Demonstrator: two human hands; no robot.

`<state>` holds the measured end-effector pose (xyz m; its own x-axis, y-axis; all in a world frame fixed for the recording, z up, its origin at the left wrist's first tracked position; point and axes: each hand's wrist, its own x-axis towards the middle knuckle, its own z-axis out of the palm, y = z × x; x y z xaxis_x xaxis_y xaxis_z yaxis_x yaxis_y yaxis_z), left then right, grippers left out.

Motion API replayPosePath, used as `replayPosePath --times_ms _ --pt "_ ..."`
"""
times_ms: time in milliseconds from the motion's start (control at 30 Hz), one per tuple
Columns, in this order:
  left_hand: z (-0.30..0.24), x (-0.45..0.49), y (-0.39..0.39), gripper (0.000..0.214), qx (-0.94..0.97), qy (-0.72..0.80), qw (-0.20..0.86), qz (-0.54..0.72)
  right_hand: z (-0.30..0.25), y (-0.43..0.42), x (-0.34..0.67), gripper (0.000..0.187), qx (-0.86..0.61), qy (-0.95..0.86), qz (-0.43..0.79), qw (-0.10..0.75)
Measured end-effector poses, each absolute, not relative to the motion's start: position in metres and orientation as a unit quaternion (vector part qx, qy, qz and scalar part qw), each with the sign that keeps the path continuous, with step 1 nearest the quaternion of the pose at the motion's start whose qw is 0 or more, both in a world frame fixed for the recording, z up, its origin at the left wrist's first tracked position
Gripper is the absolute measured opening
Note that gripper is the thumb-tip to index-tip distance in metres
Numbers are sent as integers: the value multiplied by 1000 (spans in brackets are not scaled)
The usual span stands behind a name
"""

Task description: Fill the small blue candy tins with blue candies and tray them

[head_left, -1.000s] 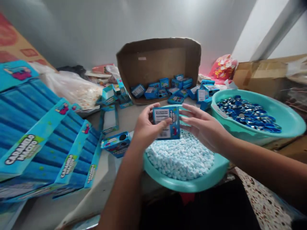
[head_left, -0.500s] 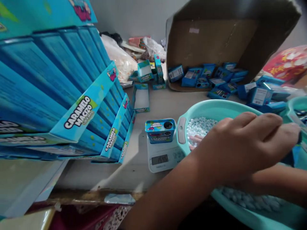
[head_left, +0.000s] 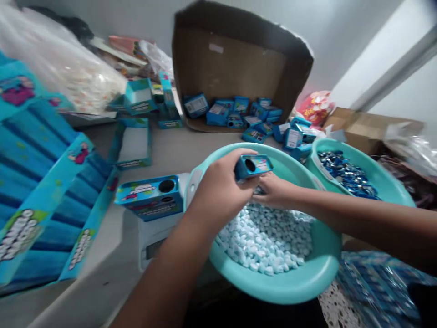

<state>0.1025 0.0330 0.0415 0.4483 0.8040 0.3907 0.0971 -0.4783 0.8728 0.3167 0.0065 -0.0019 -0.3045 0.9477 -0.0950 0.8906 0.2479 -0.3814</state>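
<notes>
My left hand (head_left: 223, 182) is wrapped round a small blue candy box (head_left: 254, 166) with a round hole in its top, tilted above a turquoise basin (head_left: 327, 278). Pale blue-white candies (head_left: 266, 246) fill the lower part of the basin. Just below the box is my right hand (head_left: 273, 189), its fingers curled over a few pale candies, partly hidden by the left hand. To the left, another blue box (head_left: 150, 198) with a dark hole in its top stands on a white kitchen scale (head_left: 145, 234), whose display I cannot read.
Stacked blue display cartons (head_left: 41, 196) fill the left. A brown cardboard box (head_left: 235, 68) lies on its side behind, with several small blue boxes (head_left: 218, 114) in it. A second turquoise basin (head_left: 398, 187) at right holds blue-wrapped candies (head_left: 348, 175). Open blue trays (head_left: 131, 148) stand back left.
The view has swung right. My left hand has come back left with the small box, over the pale candies. My right hand has lifted from the candies to just below the box.
</notes>
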Motion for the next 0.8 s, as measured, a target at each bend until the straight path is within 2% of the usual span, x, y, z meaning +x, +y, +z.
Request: replayPosePath --times_ms 100,200,367,533,633,800 --pt "39 104 37 36 703 307 482 423 1 5 311 59 -618 -749 233 57" --pt "35 104 40 46 669 331 509 429 6 -9 300 55 -620 -722 294 81" --pt "33 105 40 43 695 377 470 392 17 -37 273 45 -659 -617 397 165" --pt "37 105 37 43 703 414 451 363 16 -50 237 31 -665 -442 511 318" --pt "39 106 37 42 707 420 446 354 17 -52 219 38 -639 -344 578 372" --pt "43 105 35 40 728 411 430 341 23 -44 213 64 -611 -133 710 324"
